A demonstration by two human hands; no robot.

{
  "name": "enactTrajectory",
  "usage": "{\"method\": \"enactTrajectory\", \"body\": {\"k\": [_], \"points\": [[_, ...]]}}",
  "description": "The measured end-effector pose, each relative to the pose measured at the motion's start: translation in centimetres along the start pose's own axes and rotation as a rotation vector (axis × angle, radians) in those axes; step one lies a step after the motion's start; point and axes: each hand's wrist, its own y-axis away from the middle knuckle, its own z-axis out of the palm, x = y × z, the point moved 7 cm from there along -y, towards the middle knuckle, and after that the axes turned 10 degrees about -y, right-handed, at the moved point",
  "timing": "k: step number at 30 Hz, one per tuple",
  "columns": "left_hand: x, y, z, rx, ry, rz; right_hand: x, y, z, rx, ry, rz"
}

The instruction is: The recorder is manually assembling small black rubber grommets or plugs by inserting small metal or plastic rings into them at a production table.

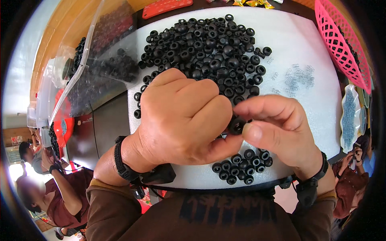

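In front of me my left hand [185,116] is closed, its back toward me. A small black round part with a hole [236,126] sits at its thumb side. From the right, my right hand [277,128] has its bent index finger and thumb around that same part. The thumb tip touches its edge; the space between the fingers is mostly hidden. Beyond my hands spreads a large pile of similar black round parts [201,44] on a white foam sheet [293,36]. Closer to me, below the right hand, lies a smaller group of these parts [242,166].
Tiny grey-blue pieces [299,76] are scattered on the sheet's right side; a white scalloped dish [345,136] holds more. A pink mesh basket [333,40] stands far right. An open clear plastic bag [96,68] with black parts lies left. Other people sit at both sides.
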Motion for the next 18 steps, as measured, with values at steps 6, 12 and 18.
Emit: {"method": "enactTrajectory", "body": {"k": [6, 12, 18], "points": [[0.3, -0.1, 0.0, -0.012, -0.050, 0.031, 0.0, 0.4, 0.7, -0.029, 0.041, 0.097], [0.3, 0.0, 0.2, -0.082, -0.062, 0.072, 0.1, 0.2, 0.8, -0.096, 0.228, -0.073], [0.4, 0.3, 0.3, -0.141, 0.003, 0.119, 0.1, 0.3, 1.3, -0.156, 0.298, -0.088]]}}
